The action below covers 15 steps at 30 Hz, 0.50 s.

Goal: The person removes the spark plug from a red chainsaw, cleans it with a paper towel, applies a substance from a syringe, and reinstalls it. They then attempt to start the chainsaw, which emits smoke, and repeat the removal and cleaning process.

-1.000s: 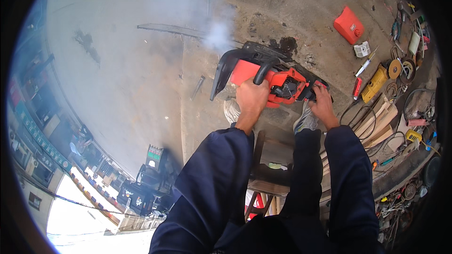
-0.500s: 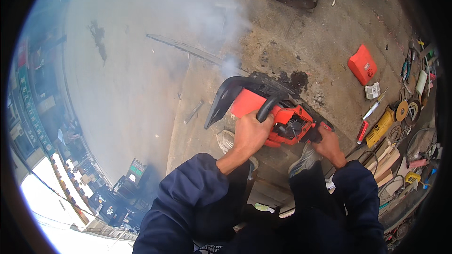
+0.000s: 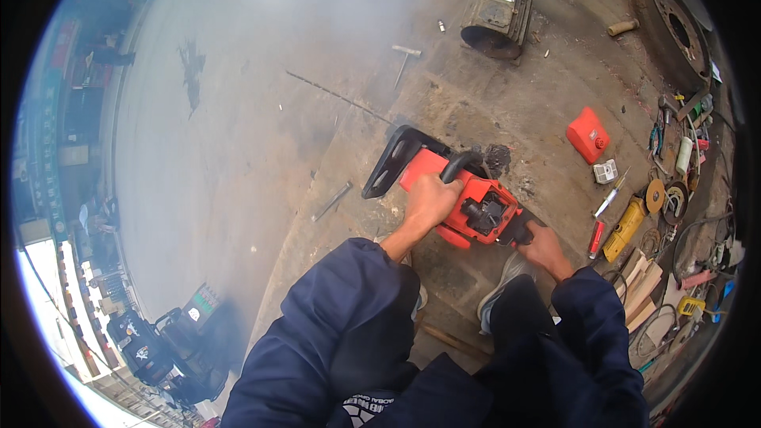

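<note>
A red and black chainsaw (image 3: 464, 198) is held in front of me, just beyond my shoes, its top cover off so that dark engine parts show. My left hand (image 3: 432, 202) is wrapped round its black front handle (image 3: 462, 165). Behind the engine, my right hand (image 3: 544, 250) grips the rear handle; its fingers are partly hidden. The black hand guard (image 3: 395, 160) stands at the left of the saw body. From there the thin bar and chain (image 3: 337, 97) point away to the far left. Pale smoke hangs beyond the saw.
At right lie a red cover (image 3: 587, 135), a white filter part (image 3: 606, 172), a red-handled screwdriver (image 3: 596, 238) and a yellow angle grinder (image 3: 626, 228). A motor housing (image 3: 495, 16) and a wheel (image 3: 674, 36) stand farther off. A metal bar (image 3: 331, 201) and a T-handled wrench (image 3: 404, 59) lie on the ground.
The chainsaw has turned so its bar shows edge-on, now thinner. Smoke has spread across the far left. My view has shifted, bringing the wheel and T-handled wrench into sight. Both hands keep their grip.
</note>
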Motion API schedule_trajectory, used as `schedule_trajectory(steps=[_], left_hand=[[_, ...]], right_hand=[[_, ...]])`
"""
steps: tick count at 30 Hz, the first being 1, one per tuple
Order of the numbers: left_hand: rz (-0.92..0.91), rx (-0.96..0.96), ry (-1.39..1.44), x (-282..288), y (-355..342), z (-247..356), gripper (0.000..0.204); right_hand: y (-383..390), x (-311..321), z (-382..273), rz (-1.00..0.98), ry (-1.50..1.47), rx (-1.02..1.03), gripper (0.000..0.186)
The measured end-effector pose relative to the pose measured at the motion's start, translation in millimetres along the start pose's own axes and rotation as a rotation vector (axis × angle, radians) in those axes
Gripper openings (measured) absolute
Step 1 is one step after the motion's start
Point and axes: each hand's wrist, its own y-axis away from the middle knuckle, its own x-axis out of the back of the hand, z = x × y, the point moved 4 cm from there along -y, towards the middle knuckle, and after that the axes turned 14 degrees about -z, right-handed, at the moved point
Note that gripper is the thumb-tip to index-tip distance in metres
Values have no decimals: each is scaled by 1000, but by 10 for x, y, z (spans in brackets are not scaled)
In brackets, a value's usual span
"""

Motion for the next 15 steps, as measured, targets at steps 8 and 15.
schedule_trajectory(steps=[8,15], left_hand=[[4,19,-4,-17,-37,-74,35],[12,22,-8,20,-4,-6,37]], right_hand=[[-35,-25,45,-4,33,-23,48],[-15,1,43,32,-34,62,47]])
